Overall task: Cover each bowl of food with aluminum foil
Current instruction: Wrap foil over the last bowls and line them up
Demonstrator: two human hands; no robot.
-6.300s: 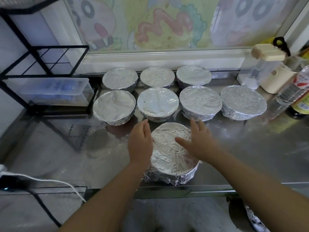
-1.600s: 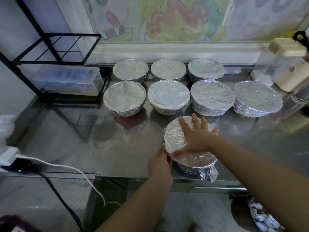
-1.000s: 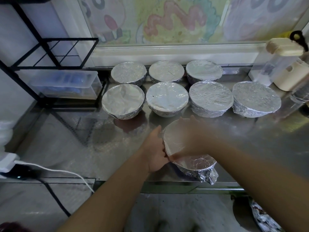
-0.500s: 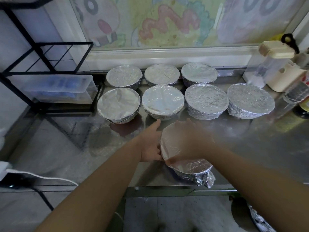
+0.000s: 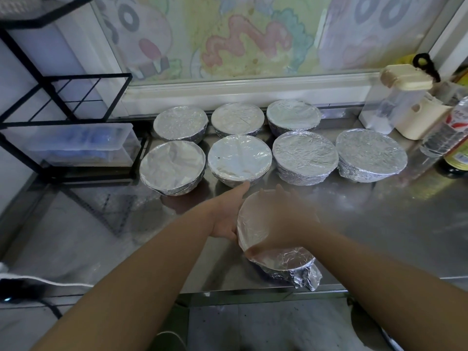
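Step in hand: sealing foil on the last bowl (image 5: 283, 259), at the near edge of the desk (image 5: 379, 224), in front of seven covered bowls (image 5: 239, 160). The left hand (image 5: 228, 216) presses its left wall, grip spread, fingers straight. The right hand (image 5: 281, 219), blurred, lies flat on top, grip spread. A foil flap (image 5: 307, 277) hangs loose near right. Next, likely: press that flap against the wall.
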